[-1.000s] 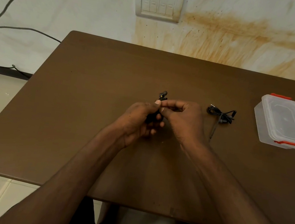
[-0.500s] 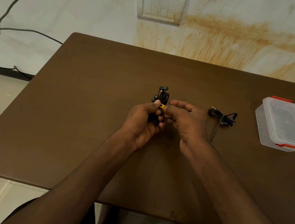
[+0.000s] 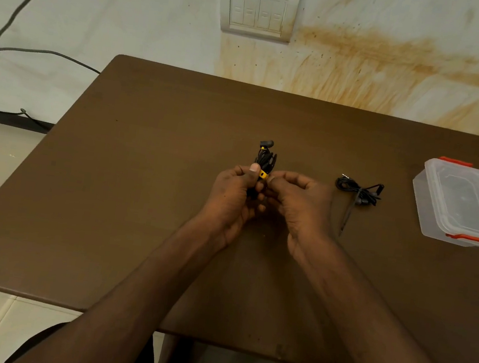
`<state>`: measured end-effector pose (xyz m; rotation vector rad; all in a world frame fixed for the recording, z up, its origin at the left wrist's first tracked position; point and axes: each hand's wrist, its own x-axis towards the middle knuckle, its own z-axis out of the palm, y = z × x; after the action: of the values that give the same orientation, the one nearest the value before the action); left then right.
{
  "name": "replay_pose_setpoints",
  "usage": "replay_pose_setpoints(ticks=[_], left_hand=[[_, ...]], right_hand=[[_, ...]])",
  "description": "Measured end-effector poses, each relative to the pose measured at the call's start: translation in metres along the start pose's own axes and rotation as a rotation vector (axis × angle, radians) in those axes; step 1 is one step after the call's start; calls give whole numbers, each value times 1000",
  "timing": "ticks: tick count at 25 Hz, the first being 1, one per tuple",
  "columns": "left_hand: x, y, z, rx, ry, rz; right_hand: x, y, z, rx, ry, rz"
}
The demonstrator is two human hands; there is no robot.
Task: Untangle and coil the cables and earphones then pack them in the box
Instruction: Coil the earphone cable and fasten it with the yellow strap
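One black bundle (image 3: 359, 191) is lying coiled on the table (image 3: 139, 199), between the hands and the box (image 3: 461, 204), whose lid is sitting on, nothing visibly packed inside; so the packing is judged as not yet begun. The earphones (image 3: 266, 159) are being held just above the table centre; the left hand (image 3: 234, 199) is gripping the coil, thumb on top; the right hand (image 3: 299, 200) is pinching at the yellow band (image 3: 263, 174), fingers curled; both forearms are reaching forward.
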<state>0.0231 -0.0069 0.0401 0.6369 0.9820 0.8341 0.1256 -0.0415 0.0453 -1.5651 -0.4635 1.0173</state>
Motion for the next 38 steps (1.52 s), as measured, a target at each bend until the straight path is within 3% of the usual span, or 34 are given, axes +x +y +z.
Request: replay_pose_setpoints(ticks=[4, 6, 11, 17, 21, 28, 35, 38], left_hand=[[6, 8, -8, -335, -61, -137], [9, 10, -13, -370, -104, -159], [5, 10, -15, -116, -89, -83], [2, 6, -10, 287, 16, 134], [3, 6, -12, 350, 54, 203], [6, 4, -16, 490, 22, 313], [1, 5, -15, 395, -76, 225], [5, 3, -18, 416, -34, 247]], right_hand=[[-3, -3, 0, 83, -58, 78], [-3, -2, 2, 58, -113, 82], [-5, -4, 6, 42, -166, 17], [-5, -1, 7, -183, -158, -176], [-3, 0, 7, -260, -127, -218], [1, -2, 5, -113, -113, -150], [-2, -4, 2, -161, -66, -269], [0, -3, 4, -137, -80, -229]])
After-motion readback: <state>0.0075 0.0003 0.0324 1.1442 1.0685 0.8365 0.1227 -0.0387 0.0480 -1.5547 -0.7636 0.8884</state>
